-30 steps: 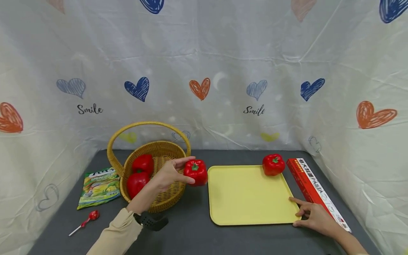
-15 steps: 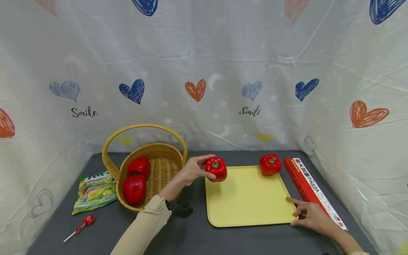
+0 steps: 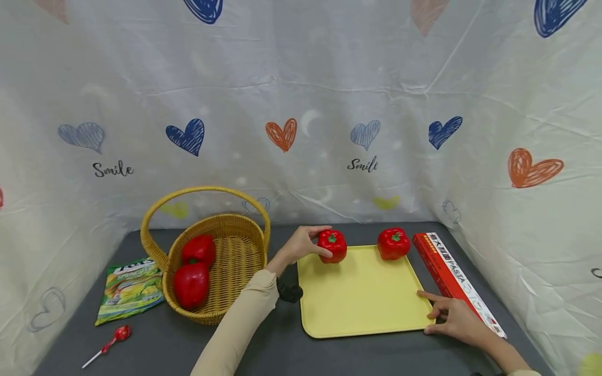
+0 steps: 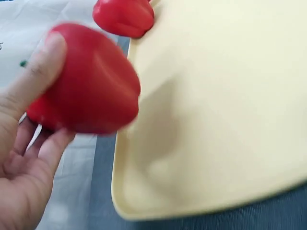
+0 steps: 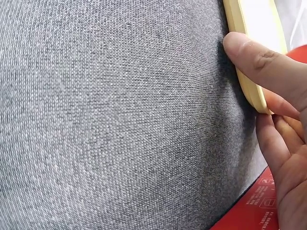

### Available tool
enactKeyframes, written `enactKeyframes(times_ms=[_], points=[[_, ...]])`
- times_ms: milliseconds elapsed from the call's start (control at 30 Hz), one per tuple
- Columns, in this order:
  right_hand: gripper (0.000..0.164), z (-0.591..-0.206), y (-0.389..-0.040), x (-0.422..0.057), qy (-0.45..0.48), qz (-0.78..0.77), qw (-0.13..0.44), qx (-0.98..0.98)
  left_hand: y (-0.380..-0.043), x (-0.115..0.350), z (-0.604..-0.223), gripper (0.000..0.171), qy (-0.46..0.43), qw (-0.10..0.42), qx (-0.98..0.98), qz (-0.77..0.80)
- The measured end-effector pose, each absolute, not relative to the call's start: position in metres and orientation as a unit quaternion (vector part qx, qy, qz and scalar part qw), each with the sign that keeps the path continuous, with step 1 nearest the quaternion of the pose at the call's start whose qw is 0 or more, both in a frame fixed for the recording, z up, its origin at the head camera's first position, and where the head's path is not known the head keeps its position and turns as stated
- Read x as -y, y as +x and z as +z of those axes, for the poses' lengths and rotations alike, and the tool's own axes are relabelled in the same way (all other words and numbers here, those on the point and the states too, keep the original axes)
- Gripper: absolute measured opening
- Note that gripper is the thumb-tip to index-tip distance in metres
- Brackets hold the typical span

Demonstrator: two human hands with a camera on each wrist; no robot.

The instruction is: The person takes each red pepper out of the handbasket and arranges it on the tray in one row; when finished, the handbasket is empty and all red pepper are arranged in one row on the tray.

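A red bell pepper [image 3: 333,248] is gripped between the thumb and fingers of my left hand [image 3: 301,244]. It hangs above the far left corner of a yellow tray [image 3: 362,297]; in the left wrist view, its shadow falls on the tray below. A second red bell pepper [image 3: 394,244] sits at the tray's far right corner. My right hand [image 3: 458,319] holds the near right corner of the tray, and in the right wrist view its thumb [image 5: 240,45] presses the rim while the other fingers bend around the corner.
Left of the tray stands a yellow wicker basket [image 3: 242,266] with a tall handle and two red bell peppers [image 3: 192,286] inside. A green candy bag [image 3: 130,290] and a red lollipop [image 3: 113,339] lie farther left. A red pasta box [image 3: 453,282] lies along the tray's right side.
My left hand has carried the bell pepper rightward from beside the basket to over the tray's far left corner. My right hand stays at the tray corner. The head view has shifted slightly.
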State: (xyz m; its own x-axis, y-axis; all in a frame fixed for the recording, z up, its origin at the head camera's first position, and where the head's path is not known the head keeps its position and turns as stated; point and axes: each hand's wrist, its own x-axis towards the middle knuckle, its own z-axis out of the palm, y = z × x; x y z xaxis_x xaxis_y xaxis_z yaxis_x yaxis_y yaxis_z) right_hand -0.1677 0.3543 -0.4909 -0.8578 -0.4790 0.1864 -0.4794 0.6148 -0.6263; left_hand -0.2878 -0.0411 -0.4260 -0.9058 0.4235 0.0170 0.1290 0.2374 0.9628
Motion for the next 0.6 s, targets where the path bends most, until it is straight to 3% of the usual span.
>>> enactKeyframes(times_ms=[600], points=[[0.026,-0.492,-0.168,-0.356,0.262,0.366,-0.009,0.893,-0.306,-0.034,-0.445,0.067,0.109,0.123,-0.748,0.644]])
